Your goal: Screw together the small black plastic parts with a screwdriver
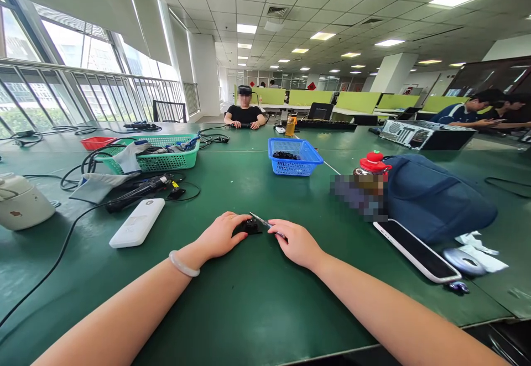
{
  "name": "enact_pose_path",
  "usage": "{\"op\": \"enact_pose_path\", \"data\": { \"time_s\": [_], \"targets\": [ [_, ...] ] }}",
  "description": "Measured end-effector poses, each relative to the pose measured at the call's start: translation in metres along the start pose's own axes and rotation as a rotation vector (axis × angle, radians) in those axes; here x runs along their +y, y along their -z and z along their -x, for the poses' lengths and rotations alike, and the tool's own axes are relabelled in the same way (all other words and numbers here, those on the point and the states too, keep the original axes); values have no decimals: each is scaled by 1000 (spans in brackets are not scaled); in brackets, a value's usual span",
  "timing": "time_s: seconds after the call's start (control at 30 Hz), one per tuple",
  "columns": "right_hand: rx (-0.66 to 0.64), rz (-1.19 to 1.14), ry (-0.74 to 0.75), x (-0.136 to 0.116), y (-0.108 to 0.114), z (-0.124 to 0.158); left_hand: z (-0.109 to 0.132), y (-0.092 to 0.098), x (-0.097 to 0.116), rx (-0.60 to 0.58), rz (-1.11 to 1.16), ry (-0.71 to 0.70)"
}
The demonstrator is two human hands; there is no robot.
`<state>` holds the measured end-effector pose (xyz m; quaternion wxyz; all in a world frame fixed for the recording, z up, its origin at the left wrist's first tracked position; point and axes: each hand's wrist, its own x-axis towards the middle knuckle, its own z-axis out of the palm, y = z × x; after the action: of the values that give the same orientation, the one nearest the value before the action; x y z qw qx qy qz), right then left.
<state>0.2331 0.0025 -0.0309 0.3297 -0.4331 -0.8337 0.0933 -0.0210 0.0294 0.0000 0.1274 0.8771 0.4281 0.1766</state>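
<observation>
My left hand is closed on a small black part, thumb and forefinger at its left side, on the green table. In my right hand is a slim pointed metal tool, pinched between thumb and fingers. Its tip points up and left and lies over or just beside the black part; I cannot tell whether the two touch. The part's details are too small to make out.
A white power bank lies left, by a green basket with gloves and cables. Ahead stands a blue basket holding black pieces. To the right are a phone, a blue bag and a red-lidded jar. A person sits opposite.
</observation>
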Motion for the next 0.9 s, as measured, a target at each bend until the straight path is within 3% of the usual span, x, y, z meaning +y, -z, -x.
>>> {"op": "enact_pose_path", "data": {
  "time_s": [0.33,0.9],
  "targets": [
    [3,8,-7,1,-2,0,1,2,-2,3,10,11],
    [-20,212,23,-9,-2,-1,11,7,-15,-23,64,24]
  ]
}}
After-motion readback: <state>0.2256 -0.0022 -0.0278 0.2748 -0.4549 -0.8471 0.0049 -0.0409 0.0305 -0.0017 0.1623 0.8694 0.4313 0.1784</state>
